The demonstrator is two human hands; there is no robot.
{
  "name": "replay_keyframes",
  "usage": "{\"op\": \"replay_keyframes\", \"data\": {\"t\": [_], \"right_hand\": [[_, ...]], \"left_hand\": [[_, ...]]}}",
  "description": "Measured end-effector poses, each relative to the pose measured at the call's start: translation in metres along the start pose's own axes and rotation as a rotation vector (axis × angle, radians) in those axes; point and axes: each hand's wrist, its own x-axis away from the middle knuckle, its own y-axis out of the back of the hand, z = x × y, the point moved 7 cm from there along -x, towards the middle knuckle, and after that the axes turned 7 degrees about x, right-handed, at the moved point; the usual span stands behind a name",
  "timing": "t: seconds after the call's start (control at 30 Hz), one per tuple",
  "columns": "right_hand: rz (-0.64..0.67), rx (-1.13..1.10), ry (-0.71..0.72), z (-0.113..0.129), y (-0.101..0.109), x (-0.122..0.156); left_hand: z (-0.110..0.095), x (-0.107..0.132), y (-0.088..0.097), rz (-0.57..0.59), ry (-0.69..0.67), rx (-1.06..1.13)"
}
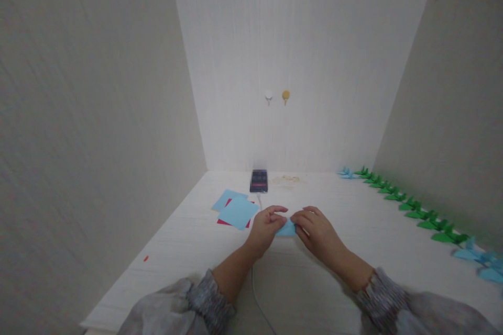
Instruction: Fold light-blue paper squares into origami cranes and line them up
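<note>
Between my two hands is a small folded piece of light blue paper [286,229], just above or on the white table. My left hand [266,227] pinches its left side with thumb and fingers. On the right side, my right hand [316,230] grips the paper with its fingertips closed on it. Parts of the paper are hidden behind the fingers. Left of my left hand, a loose stack of light blue square sheets [238,212] lies with red sheets [225,222] showing beneath.
A phone [259,181] stands near the back wall, its white cable [256,293] running under my left arm. Green folded paper figures [411,204] line the right side, with blue ones [477,256] at both ends. A small orange-red bit [146,258] lies left. Two hooks [286,95] are on the wall.
</note>
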Motion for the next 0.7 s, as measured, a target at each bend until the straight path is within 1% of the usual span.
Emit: {"op": "replay_keyframes", "data": {"t": [0.07, 0.13, 0.2, 0.33, 0.53, 0.63, 0.7], "right_hand": [[0.008, -0.149, -0.141, -0.013, -0.002, 0.002], [0.047, -0.300, -0.268, -0.024, -0.006, 0.003], [0.095, -0.443, -0.355, -0.033, -0.010, 0.004], [0.131, -0.670, -0.456, -0.041, -0.016, 0.006], [0.060, -0.878, -0.604, -0.044, -0.022, 0.011], [0.051, -0.996, -0.703, -0.045, -0.026, 0.014], [0.040, -1.048, -0.740, -0.046, -0.028, 0.015]], "left_hand": [[-0.001, 0.000, 0.001, -0.013, 0.014, 0.014], [0.000, 0.000, 0.002, -0.025, 0.036, 0.013], [0.002, -0.001, 0.002, -0.028, 0.059, 0.008], [0.003, -0.001, 0.001, -0.009, 0.087, 0.024], [0.000, 0.000, 0.001, -0.039, 0.117, 0.061], [0.000, -0.001, 0.002, -0.054, 0.132, 0.066], [0.001, -0.002, 0.003, -0.064, 0.133, 0.069]]}}
